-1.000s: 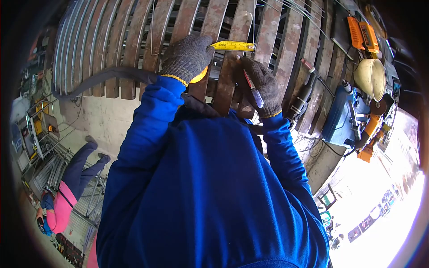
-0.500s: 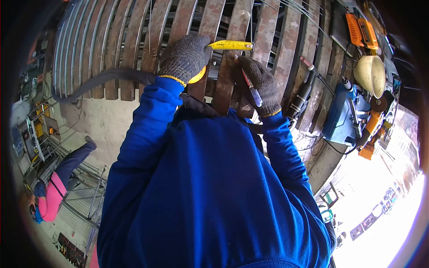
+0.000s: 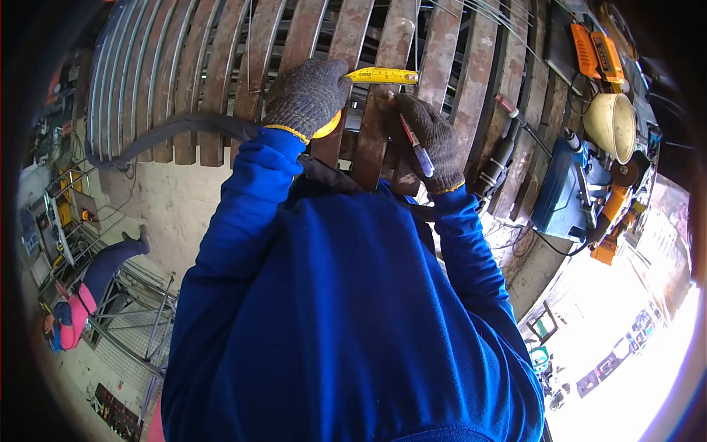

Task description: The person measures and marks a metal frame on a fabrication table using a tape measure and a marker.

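Note:
In a grey knit glove, my left hand (image 3: 305, 96) is closed around a yellow tape measure (image 3: 381, 75). Its blade sticks out to the right across the slats, and part of the yellow case shows below the palm. My right hand (image 3: 434, 144), gloved as well, grips a marker pen (image 3: 417, 144) with a clear lower end and a red-and-white label. The pen's upper tip lies just below the blade's end, apart from it. Both hands are over the slatted metal bench (image 3: 372, 140).
Thin rods (image 3: 501, 18) lie on the bench at upper right. Farther right are a die grinder (image 3: 501, 155), a blue case (image 3: 563, 191), a cream bowl-shaped object (image 3: 610, 127), an angle grinder (image 3: 615, 199) and an orange device (image 3: 596, 51). A person in pink (image 3: 77, 313) is at lower left.
My hands, the tape measure and the marker pen stay nearly in place, with a very slight shift to the right. The person in pink at the left has bent and changed leg position.

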The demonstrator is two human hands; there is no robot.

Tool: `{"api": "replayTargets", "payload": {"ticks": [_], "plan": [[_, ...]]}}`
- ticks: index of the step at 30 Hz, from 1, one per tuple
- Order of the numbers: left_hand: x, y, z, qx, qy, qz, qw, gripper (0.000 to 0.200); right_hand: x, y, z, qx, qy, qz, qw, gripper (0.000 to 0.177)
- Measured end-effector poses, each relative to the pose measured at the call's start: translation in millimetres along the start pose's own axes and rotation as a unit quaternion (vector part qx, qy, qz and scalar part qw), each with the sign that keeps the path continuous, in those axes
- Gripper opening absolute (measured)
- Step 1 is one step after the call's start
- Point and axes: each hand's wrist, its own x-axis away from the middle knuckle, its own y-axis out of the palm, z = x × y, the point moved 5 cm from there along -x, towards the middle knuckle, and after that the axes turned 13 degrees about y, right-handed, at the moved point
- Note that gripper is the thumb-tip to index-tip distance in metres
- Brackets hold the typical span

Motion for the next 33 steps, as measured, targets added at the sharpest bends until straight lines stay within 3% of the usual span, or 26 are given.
{"api": "replayTargets", "payload": {"ticks": [10, 12, 15, 21, 33], "plan": [[-1.3, 1.9, -0.7, 0.005, -0.016, -0.014, 1.0, 0.033, 0.5, -4.2, -5.2, 0.014, -0.012, 0.007, 1.0, 0.039], [-1.3, 2.6, -1.3, 0.002, -0.017, -0.011, 1.0, 0.033, 2.0, -4.8, -5.2, -0.027, 0.066, -0.066, 0.995, 0.048], [-1.1, 1.6, -1.1, -0.007, -0.022, -0.013, 1.0, 0.033, 0.3, -7.9, -10.1, -0.041, 0.023, -0.015, 0.999, 0.039], [-1.3, 2.3, -2.0, 0.016, -0.016, -0.012, 1.0, 0.033, 1.6, 2.6, -11.4, -0.006, -0.013, -0.022, 1.0, 0.043], [-1.3, 1.6, -0.8, 0.021, 0.0, 0.005, 1.0, 0.034, 1.1, 8.8, -4.5, -0.024, 0.007, -0.036, 0.999, 0.042]]}}
